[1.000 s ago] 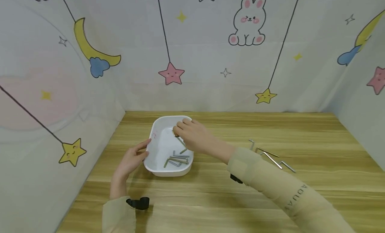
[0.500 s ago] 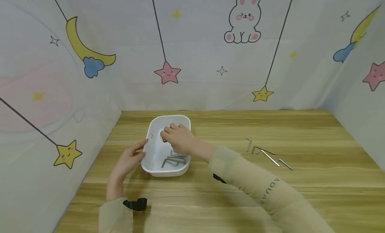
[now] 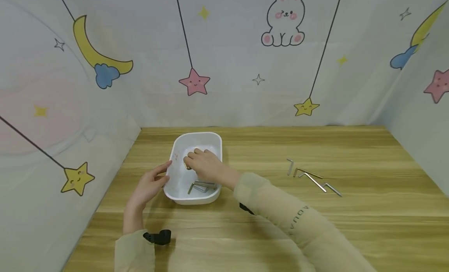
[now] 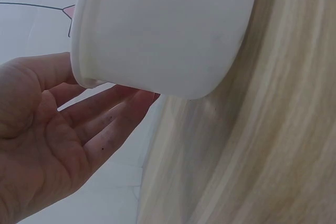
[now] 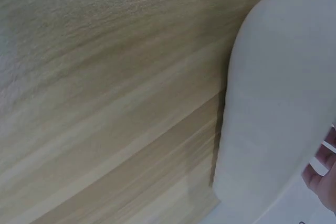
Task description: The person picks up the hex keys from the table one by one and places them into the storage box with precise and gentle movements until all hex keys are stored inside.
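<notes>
Inside the tray (image 3: 198, 201), a brass key (image 3: 187, 166) is gripped in the curled fingers of the right hand (image 3: 206, 165). The tray's left side is touched by the left hand (image 3: 145, 189), its fingers nearly straight. Loose keys (image 3: 191, 188) are contained nearby; further keys (image 3: 315, 182) are scattered on the table (image 3: 266, 225).

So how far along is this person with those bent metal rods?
Partway, it seems. Looks done: several rods already lie in the white tray. In hand: the right hand, inside the tray, grips a brass-coloured piece, partly hidden, while the left hand touches the tray's side. Probably left to do: the four rods lying on the table, one brass-coloured and three silvery.
</notes>
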The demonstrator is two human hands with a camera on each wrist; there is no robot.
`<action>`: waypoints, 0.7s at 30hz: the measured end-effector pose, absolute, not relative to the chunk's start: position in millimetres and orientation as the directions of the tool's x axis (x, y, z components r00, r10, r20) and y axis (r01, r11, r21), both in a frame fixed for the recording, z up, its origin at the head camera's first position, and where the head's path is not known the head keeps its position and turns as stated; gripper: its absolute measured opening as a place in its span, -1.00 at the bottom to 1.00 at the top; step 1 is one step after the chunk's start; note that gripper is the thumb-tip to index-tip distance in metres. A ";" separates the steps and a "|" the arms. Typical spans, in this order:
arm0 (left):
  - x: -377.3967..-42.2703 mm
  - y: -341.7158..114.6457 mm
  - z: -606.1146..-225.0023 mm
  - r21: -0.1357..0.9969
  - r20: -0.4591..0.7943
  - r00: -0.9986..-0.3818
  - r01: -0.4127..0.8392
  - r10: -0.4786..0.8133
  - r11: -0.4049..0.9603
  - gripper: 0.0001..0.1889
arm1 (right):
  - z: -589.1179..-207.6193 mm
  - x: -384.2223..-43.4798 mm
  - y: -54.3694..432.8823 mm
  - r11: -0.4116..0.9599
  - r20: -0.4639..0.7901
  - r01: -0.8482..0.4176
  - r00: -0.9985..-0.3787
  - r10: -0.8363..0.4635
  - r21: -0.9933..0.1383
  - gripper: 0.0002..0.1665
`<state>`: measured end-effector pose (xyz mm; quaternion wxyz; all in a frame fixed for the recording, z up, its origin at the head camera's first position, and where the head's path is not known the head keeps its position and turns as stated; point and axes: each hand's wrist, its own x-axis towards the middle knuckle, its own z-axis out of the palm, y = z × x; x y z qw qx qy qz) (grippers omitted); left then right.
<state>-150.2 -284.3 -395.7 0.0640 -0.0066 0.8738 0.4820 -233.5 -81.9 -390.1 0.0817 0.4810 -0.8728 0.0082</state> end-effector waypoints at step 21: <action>-149.5 -286.7 -395.9 0.864 -0.104 -0.994 -0.069 0.042 0.499 -0.46 | -408.6 -233.7 -96.9 0.545 0.027 -0.834 -0.544 -0.838 0.087 -0.85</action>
